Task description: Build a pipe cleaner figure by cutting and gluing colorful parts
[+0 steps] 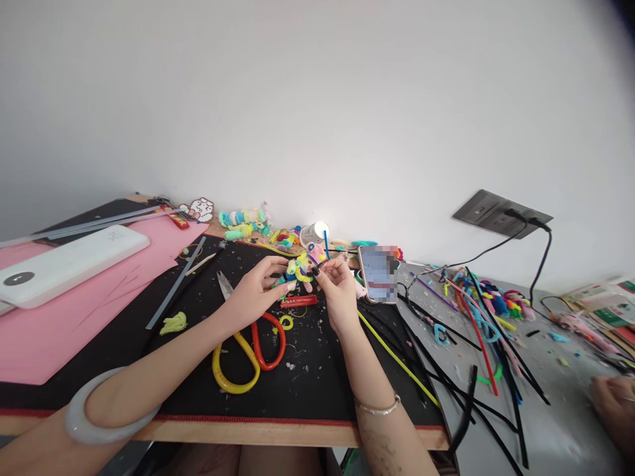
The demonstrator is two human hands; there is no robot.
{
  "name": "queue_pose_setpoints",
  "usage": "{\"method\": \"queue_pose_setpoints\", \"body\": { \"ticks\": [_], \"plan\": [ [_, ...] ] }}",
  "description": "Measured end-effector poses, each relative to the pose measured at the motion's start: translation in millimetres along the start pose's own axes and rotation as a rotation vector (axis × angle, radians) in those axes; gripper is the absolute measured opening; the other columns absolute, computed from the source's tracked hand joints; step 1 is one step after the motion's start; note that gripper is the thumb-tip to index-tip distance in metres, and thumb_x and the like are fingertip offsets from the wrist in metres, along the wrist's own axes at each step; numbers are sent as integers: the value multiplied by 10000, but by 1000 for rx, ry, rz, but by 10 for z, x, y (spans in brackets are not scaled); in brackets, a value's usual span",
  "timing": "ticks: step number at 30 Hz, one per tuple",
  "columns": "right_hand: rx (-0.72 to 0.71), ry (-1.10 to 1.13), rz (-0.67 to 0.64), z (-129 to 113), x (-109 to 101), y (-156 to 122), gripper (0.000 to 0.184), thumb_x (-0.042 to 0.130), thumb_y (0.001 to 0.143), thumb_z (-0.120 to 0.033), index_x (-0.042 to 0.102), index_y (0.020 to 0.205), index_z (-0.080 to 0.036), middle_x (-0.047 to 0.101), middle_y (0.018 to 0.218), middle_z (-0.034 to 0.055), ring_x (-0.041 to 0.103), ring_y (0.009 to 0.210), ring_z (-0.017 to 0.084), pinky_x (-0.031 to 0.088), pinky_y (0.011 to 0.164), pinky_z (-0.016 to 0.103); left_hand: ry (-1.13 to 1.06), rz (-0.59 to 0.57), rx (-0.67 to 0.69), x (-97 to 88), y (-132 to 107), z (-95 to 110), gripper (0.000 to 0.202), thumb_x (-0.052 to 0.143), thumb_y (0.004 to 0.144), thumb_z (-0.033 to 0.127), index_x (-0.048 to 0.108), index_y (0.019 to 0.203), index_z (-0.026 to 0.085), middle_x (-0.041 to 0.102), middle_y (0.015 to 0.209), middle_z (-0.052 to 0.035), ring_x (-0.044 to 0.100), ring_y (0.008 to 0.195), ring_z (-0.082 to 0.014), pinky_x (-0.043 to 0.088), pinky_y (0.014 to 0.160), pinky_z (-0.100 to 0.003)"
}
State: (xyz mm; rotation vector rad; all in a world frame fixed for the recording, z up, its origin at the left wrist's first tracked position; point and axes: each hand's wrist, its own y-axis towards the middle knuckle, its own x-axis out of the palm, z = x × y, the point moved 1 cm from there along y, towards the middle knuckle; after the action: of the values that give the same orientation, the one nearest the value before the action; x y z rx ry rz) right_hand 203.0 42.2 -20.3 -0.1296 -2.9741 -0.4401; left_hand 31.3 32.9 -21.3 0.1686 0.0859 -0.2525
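Fuzzy pipe-cleaner figure [301,268], glossy plastic-handled metal scissors [248,344], matt black mat [317,377], pink paper sheet [59,324].

Scissors [248,344] below, phone [378,273] right — bare mat [99,370] leftward offers room.

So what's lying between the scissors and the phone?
In the head view, between scissors and phone: the right hand, a red strip, a small yellow loop.

Single head view, looking forward and down over black mat [317,390], hands near, wall behind
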Motion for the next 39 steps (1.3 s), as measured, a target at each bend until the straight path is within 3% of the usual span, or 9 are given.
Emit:
{"method": "queue_pose_setpoints", "body": {
  "ticks": [4, 12, 20, 39],
  "plan": [
    [35, 68, 16, 22, 9, 8, 313, 686, 685, -287, 412, 817, -214, 480, 732, -48, 443, 578, 70, 387, 506, 185, 7, -2, 3, 4, 3, -1, 423, 597, 764, 380, 462, 1120, 196, 582, 1182, -106, 597, 1049, -242, 479, 901, -415],
    [139, 174, -14, 13, 15, 10, 356, 713, 667, -266, 525, 965, -214, 584, 942, 19, 551, 711, 98, 431, 533, 191, 4, 4, 13, 8, 13, -22, 430, 600, 758, 389, 468, 1118, 194, 590, 1170, -105, 595, 1052, -240, 480, 893, -410],
    [190, 278, -33, -21, 39, -3, 346, 724, 653, -264, 536, 940, -221, 619, 923, 17, 581, 738, 117, 480, 572, 216, -14, -8, 5, 0, 11, -25, 418, 602, 768, 374, 460, 1122, 202, 582, 1168, -95, 604, 1028, -227, 484, 888, -400],
    [129, 232, 8, 53, 36, -3, 312, 727, 678, -248, 540, 926, -223, 599, 853, -19, 580, 713, 82, 470, 581, 183, -6, -19, -16, 13, 8, -25, 422, 610, 764, 367, 461, 1126, 209, 584, 1163, -91, 609, 1015, -221, 494, 870, -387]
  ]
}}
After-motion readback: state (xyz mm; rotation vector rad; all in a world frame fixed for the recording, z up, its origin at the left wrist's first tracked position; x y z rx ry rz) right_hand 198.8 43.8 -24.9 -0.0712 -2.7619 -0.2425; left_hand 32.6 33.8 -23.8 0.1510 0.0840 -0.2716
